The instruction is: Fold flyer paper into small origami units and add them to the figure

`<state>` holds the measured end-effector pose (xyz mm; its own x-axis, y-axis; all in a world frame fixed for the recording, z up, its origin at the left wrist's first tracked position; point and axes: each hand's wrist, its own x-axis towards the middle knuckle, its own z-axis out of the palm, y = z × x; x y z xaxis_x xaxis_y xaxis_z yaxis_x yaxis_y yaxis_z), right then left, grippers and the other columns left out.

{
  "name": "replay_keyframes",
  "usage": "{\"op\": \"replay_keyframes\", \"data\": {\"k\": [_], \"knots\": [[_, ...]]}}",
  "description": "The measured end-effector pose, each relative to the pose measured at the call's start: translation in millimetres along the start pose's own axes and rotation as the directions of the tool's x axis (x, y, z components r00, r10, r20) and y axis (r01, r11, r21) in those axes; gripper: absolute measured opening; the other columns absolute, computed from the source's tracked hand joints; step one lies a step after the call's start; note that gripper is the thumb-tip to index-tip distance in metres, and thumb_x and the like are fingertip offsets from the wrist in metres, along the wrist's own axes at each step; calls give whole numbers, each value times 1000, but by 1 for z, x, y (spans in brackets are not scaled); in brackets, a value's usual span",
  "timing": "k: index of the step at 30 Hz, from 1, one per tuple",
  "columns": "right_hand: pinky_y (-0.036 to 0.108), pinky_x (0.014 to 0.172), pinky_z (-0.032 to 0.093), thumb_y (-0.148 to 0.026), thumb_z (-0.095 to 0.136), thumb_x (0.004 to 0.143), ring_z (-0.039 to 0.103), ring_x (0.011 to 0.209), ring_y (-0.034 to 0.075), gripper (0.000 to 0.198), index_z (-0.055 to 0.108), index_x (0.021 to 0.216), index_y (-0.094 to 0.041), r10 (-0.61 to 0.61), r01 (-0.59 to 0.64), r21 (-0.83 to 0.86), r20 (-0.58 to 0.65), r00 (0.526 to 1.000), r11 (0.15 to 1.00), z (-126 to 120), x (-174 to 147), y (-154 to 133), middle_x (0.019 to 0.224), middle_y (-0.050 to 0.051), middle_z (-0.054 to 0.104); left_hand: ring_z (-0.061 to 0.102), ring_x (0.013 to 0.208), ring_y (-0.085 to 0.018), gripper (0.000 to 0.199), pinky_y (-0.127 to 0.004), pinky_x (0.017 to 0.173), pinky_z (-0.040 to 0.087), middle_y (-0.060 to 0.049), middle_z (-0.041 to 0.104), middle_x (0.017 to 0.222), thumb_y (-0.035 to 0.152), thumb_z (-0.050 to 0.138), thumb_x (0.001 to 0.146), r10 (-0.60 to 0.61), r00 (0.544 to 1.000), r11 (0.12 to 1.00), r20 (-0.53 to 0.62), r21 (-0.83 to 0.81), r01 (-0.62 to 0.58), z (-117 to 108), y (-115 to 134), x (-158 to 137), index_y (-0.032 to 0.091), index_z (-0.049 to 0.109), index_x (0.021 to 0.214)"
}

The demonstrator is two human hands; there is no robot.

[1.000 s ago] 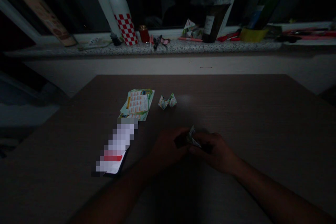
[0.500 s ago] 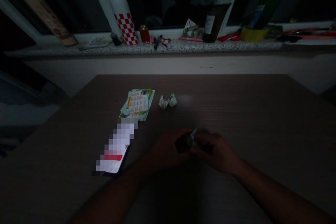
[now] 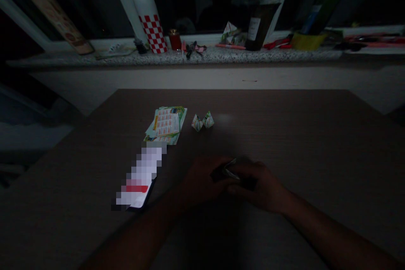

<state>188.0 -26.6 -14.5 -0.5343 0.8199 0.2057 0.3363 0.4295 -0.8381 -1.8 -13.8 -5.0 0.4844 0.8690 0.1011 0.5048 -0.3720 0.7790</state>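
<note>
Close together above the table, my left hand [image 3: 204,179] and my right hand [image 3: 257,183] both grip a small folded piece of paper [image 3: 232,173]. Fingers cover most of it, and dim light hides its exact shape. Beyond my hands stand two small folded paper shapes [image 3: 203,121], pointed at the top and side by side. To their left lies a loose stack of printed paper cards [image 3: 167,124]. Nearer me, left of my left forearm, a phone [image 3: 139,177] with a lit, blurred-out screen rests on the table.
The brown table [image 3: 300,135] reaches to a wall under a stone windowsill [image 3: 209,55]. On the sill stand a red-and-white checked bottle [image 3: 153,29], a small red jar [image 3: 174,40], a dark labelled container [image 3: 257,27], a larger paper shape [image 3: 230,33] and a green bottle [image 3: 329,0].
Between my hands the folded paper has turned and looks flatter, showing less of its printed side. My right fingers have shifted slightly left over it. The things on the table stay put.
</note>
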Motion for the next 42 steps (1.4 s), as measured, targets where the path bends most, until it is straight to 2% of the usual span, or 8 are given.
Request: {"op": "replay_keyframes", "data": {"k": [12, 21, 26, 32, 36, 39, 42], "knots": [[22, 50, 41, -34, 66, 79, 57, 57, 13, 15, 68, 79, -19, -9, 10, -84, 5, 1000, 996, 2, 0, 0, 68, 2, 66, 65, 89, -19, 25, -28, 82, 48, -4, 72, 97, 33, 62, 83, 35, 999, 999, 5, 3, -35, 2, 5, -1, 21, 66, 104], [21, 47, 40, -31, 67, 79, 54, 51, 11, 13, 69, 81, -18, 27, -26, -28, 19, 999, 999, 3, -1, 2, 65, 0, 66, 68, 88, -17, 19, -27, 80, 49, -3, 74, 96, 29, 61, 85, 57, 998, 996, 11, -76, -56, 3, 3, 0, 21, 69, 99], [20, 47, 40, -29, 67, 79, 54, 52, 10, 12, 69, 84, -18, -16, 16, 0, 6, 1000, 1000, 4, -1, 3, 63, -1, 64, 68, 84, -17, 19, -27, 76, 49, -4, 74, 92, 28, 59, 85, 54, 998, 992, 37, -113, -50, 0, 7, 1, 19, 71, 98], [22, 47, 39, -32, 66, 78, 53, 51, 11, 16, 64, 75, -17, -18, 12, -128, -44, 999, 992, 4, -1, 5, 59, -1, 60, 67, 87, -18, 22, -26, 78, 48, -3, 73, 93, 30, 65, 80, -57, 998, 987, 1, -149, 57, 4, 6, 4, 19, 70, 98], [23, 52, 43, -29, 66, 79, 58, 56, 13, 17, 61, 91, -18, -87, 70, -161, -104, 991, 984, 2, -3, 6, 69, 1, 64, 65, 87, -20, 30, -28, 79, 47, -2, 72, 93, 33, 72, 73, -124, 991, 977, -57, -183, 112, 7, 6, 5, 21, 69, 101], [21, 49, 43, -28, 66, 79, 58, 53, 11, 20, 58, 95, -19, -90, 60, -137, -220, 971, 989, 1, -4, 6, 68, 0, 64, 64, 88, -20, 34, -28, 79, 47, -2, 72, 92, 31, 75, 69, -207, 972, 936, -109, -313, 164, 6, 7, 5, 20, 68, 101], [21, 50, 45, -28, 68, 78, 59, 53, 12, 22, 55, 94, -20, -40, 11, -93, -314, 949, 996, 1, -4, 7, 63, -2, 62, 64, 86, -19, 36, -27, 76, 48, -3, 71, 92, 27, 77, 67, -284, 954, 832, -99, -520, 193, 3, 7, 6, 18, 67, 101]]}}
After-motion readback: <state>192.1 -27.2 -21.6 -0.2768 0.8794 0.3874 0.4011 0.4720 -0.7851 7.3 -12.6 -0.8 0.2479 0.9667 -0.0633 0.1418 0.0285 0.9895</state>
